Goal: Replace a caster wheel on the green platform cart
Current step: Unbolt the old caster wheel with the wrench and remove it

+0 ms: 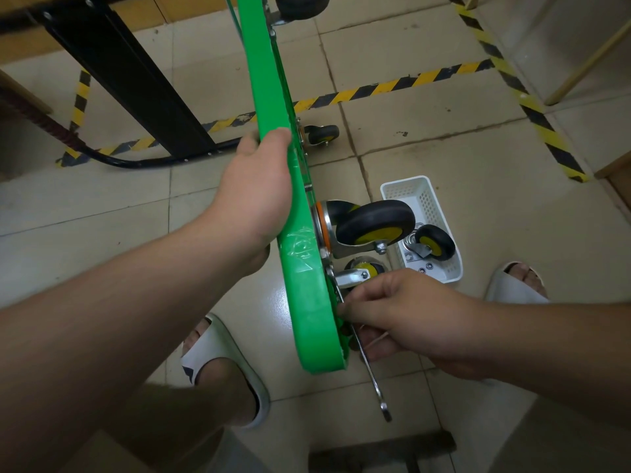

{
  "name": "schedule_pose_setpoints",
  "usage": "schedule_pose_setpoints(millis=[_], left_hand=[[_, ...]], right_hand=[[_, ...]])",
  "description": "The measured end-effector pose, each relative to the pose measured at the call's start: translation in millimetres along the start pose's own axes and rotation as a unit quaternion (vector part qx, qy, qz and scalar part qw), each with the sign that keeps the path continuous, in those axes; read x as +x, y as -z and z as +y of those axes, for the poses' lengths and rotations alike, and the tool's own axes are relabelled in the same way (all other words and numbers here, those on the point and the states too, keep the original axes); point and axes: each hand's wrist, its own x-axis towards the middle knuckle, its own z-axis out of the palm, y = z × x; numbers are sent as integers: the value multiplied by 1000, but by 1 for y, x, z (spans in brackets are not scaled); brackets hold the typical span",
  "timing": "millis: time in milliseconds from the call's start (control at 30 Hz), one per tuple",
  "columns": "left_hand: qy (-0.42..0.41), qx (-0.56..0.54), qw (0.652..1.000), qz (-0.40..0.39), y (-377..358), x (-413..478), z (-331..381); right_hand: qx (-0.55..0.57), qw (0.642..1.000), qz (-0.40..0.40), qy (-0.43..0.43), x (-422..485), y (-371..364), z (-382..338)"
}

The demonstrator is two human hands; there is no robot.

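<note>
One cart (pixel 307 302) edgewise, near-to-far, wheels (pixel 375 223) rightward

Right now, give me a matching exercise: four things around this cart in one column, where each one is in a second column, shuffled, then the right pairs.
Things:
1. green cart
2. wrench
3. white basket
4. spare wheel

Places:
A. lying inside the basket
B. standing on the floor tiles
C. tipped up on its edge, held by the left hand
D. gripped by the right hand at the cart's near corner

Pairs: 1-C, 2-D, 3-B, 4-A
</note>
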Motion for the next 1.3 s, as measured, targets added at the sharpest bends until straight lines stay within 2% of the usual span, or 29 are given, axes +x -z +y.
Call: schedule_pose_setpoints(millis=[167,333,667,967,1300], left_hand=[[-2,-4,1000,-3,1,1,0],[-3,-6,1000,-3,0,2,-1],[-3,-2,1000,0,0,1,-1],[0,0,1000,-2,-1,-1,1],[-1,-9,1000,-10,1,-2,1]], right_hand=[[-49,997,50,25,13,6,9],[-150,980,94,90,28,17,10],[-171,973,90,125,33,20,16],[-198,972,82,101,30,24,23],[-298,950,82,41,36,43,35]])
